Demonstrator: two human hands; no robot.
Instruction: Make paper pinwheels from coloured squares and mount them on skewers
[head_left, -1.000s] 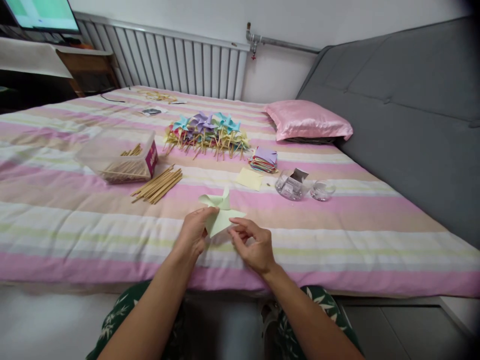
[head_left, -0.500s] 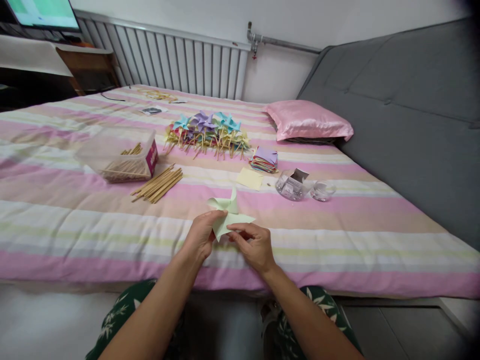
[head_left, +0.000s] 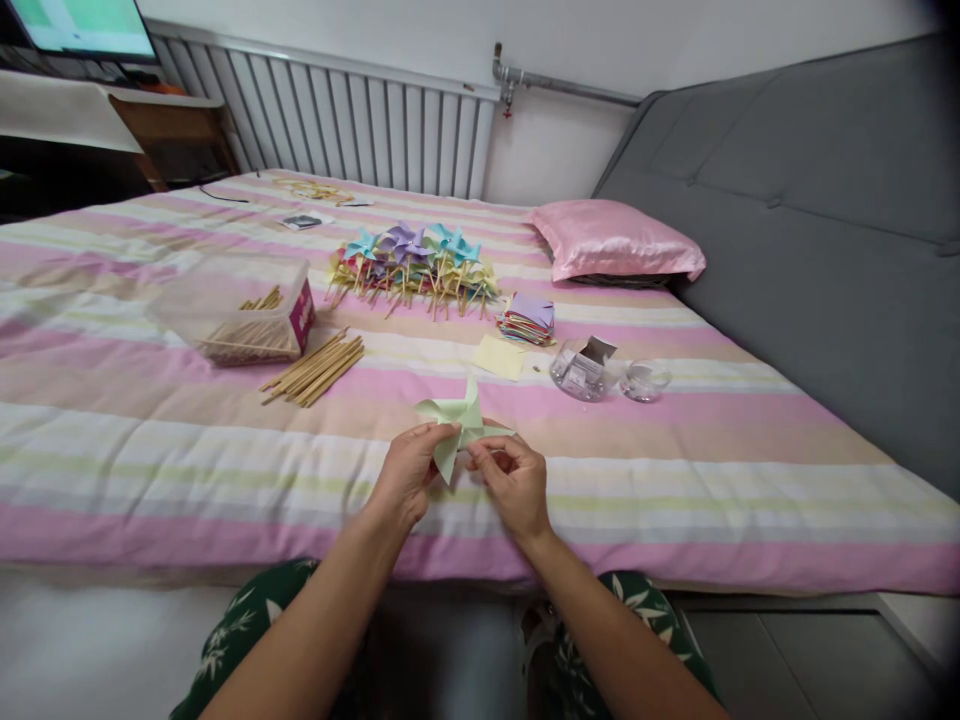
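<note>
Green paper pinwheel [head_left: 459,425] is pinched between the left hand [head_left: 409,476] and right hand [head_left: 512,484], both closed on it above the bed [head_left: 150,440].

A single head-worn camera looks forward and down across the striped bed [head_left: 675,470], close above its near edge.

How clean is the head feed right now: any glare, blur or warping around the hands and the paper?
Head view: even, soft light, no hard shadows; the green paper pinwheel and both hands, left hand and right hand, read sharp. Wide-angle warp bends the bed edge, corners darken, and the pink pillow shows mild sheen.
</note>
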